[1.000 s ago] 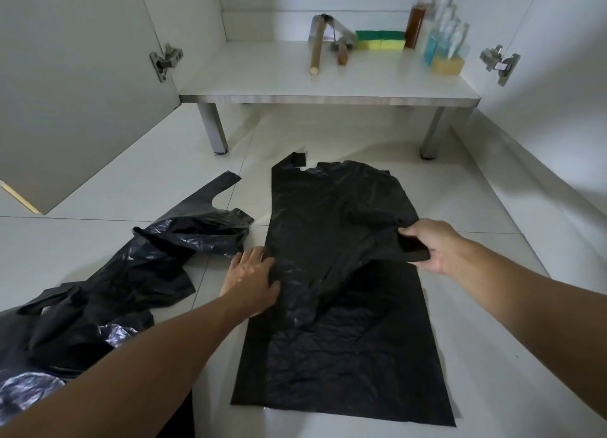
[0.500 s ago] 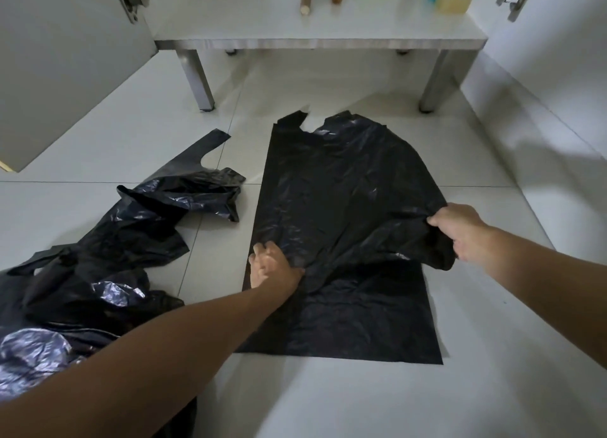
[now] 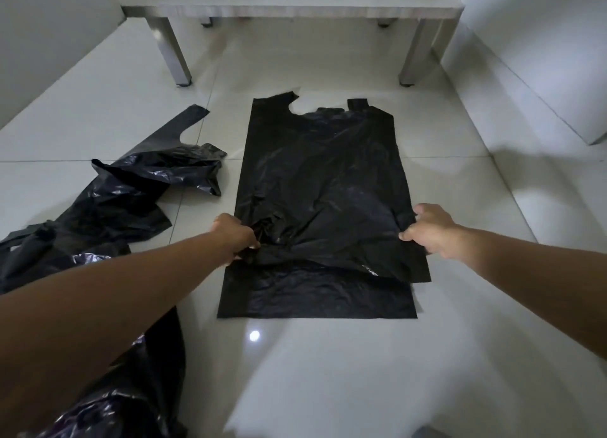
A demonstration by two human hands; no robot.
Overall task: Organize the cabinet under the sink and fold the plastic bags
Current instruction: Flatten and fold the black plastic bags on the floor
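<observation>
A black plastic bag (image 3: 323,188) lay spread on the pale tiled floor (image 3: 328,372), its two handles pointing to the far end, toward a low shelf on metal legs (image 3: 289,9). The near part of the bag lay flat in a straight-edged strip, while the stretch just beyond it was bunched and lifted into a crumpled ridge running from side to side. The left hand (image 3: 235,237) gripped the bag at its left edge, fingers curled into the gathered plastic there. The right hand (image 3: 428,229) pinched the right edge of the same ridge, thumb toward the near side and fingers folded over the film. The two hands were well apart, one at each side of the bag, both arms reaching out from the near edge of the scene. To the left of the spread bag sat a heap of more black bags (image 3: 108,207), loose and wrinkled (one handle strip stuck out toward the far side), and the heap ran on toward the near left corner under the left forearm. A cabinet door (image 3: 49,37) stood at the far left and another white door (image 3: 542,60) at the far right. A small bright reflection of light showed on the floor just near of the bag's bottom edge.
</observation>
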